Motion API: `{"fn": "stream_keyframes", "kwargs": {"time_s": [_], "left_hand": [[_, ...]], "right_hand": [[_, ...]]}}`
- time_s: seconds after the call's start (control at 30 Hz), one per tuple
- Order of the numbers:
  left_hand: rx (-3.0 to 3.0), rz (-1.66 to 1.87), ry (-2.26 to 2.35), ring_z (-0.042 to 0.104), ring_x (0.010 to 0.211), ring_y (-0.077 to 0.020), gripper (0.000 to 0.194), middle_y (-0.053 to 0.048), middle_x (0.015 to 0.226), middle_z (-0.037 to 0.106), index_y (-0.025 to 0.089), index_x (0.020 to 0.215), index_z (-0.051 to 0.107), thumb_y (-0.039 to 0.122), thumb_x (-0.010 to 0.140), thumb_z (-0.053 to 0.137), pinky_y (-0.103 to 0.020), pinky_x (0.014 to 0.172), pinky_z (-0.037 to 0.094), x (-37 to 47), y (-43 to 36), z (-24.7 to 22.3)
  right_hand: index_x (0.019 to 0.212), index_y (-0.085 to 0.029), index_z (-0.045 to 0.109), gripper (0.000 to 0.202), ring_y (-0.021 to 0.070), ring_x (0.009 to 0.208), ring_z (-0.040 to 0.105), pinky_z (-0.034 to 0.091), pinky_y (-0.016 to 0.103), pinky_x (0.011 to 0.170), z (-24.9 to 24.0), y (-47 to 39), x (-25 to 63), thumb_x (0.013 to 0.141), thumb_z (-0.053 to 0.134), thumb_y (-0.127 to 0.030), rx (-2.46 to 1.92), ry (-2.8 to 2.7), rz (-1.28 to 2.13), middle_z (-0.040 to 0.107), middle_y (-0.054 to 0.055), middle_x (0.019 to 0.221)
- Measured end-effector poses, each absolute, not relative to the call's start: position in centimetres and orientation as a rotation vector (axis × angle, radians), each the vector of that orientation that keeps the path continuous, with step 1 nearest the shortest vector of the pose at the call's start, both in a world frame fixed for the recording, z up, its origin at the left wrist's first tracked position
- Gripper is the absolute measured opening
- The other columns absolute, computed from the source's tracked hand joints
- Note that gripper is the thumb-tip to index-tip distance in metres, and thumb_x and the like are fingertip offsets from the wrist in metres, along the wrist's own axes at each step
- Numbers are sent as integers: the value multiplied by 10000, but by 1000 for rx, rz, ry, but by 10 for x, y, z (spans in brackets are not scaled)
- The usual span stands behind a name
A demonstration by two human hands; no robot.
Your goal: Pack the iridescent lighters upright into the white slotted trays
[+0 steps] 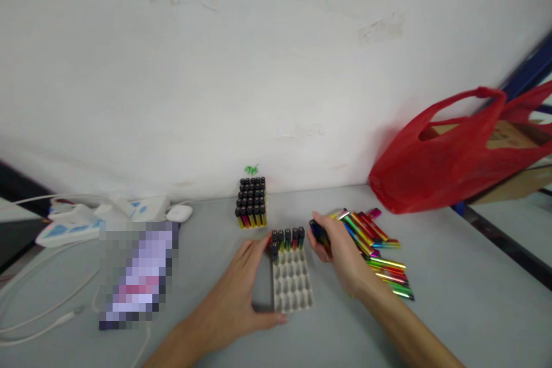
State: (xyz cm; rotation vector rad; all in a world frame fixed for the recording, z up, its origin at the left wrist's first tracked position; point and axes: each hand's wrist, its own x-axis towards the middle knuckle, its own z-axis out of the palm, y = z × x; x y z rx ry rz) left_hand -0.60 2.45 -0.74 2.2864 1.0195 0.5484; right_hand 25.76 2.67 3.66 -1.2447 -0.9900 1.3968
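A pale grid tray (294, 287) lies on the table in front of me. Slim tubes with black caps (287, 237) and shiny coloured bodies stand in its far row, and another stands at the left of the second row. My left hand (235, 293) grips the tray, its fingers along the left side and its thumb at the near edge. Right of the tray, my right hand (334, 244) is closed around one or more dark-ended tubes (318, 232); their exact number is hidden. A loose pile of shiny coloured tubes (390, 264) lies beyond that hand, partly covered by it.
Near the wall stands a filled block of black-capped tubes (250, 198). On the left are a power strip (150, 210), white cables (43, 330) and a blurred-out phone-like object (144, 276). A red bag (440, 167) holding a cardboard box sits at the right.
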Motion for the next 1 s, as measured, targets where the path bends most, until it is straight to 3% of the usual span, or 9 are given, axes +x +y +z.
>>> {"fn": "stream_keyframes", "kwargs": {"time_s": [0.13,0.27,0.37,0.53,0.73,1.0], "left_hand": [[2291,567,1018,396,1659,-499,1421,-202,1806,385,343,1819,120,443,756,1057,-720,1348,385,-6,25,-7],[2293,576,1020,405,1653,-504,1439,-207,1794,397,343,1818,115,425,740,1065,-719,1343,397,-5,25,-8],[2306,566,1016,393,1659,-501,1452,-205,1793,391,357,1815,81,425,748,1064,-730,1343,389,-6,25,-9],[2326,569,1018,381,1666,-508,1494,-196,1811,383,366,1825,42,431,741,1069,-738,1340,389,-7,25,-12],[2330,566,1020,374,1671,-506,1491,-198,1830,361,356,1833,53,439,743,1067,-729,1346,384,-7,25,-12],[2334,558,1025,366,1672,-495,1484,-199,1824,362,361,1825,39,419,753,1064,-737,1348,371,-5,26,-10]], "right_hand": [[686,-237,536,529,122,532,333,200,283,507,41,26,258,943,614,-692,-1242,-948,1431,436,-44,590],[657,-266,445,545,102,488,144,123,291,477,39,30,259,922,569,-726,-1203,-954,1489,258,-101,552],[635,-278,393,570,100,494,92,87,295,472,34,32,259,941,533,-738,-1198,-976,1498,222,-104,559],[633,-280,365,612,123,514,149,132,301,483,34,27,258,1018,492,-738,-1208,-1051,1417,239,-82,576],[652,-292,375,662,148,539,210,184,313,486,43,23,259,997,496,-843,-1284,-1152,1324,276,-65,606],[689,-294,391,576,159,561,245,205,305,494,46,21,258,1032,457,-752,-1370,-1173,1277,312,-60,631]]}}
